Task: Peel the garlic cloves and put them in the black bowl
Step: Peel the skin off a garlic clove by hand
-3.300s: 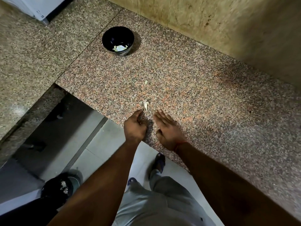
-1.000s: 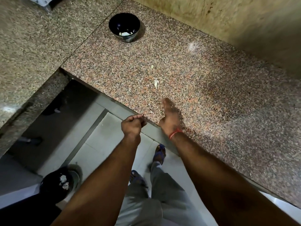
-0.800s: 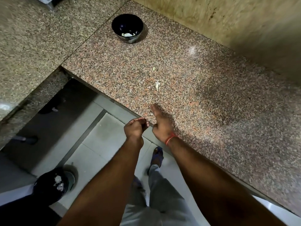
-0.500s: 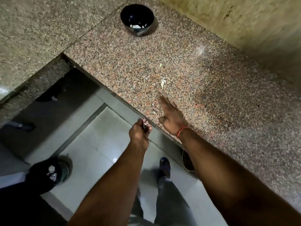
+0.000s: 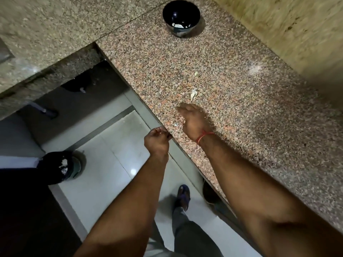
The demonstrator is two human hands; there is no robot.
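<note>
1. The left hand (image 5: 157, 140) is hovering just off the granite counter (image 5: 241, 112) edge, fingers curled; whether it is holding anything cannot be told.
2. The right hand (image 5: 193, 118) is lying on the counter, fingers straight and together.
3. A garlic peel scrap (image 5: 193, 93) is lying just beyond its fingertips.
4. The black bowl (image 5: 181, 17), containing pale pieces, is standing well apart at the far end.

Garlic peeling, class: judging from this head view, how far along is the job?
Done: pale peeled pieces lie in the black bowl. In hand: the right hand sweeps flat over the counter beside the cupped left hand at its edge. Left: skin scraps remain; no unpeeled cloves show.
</note>
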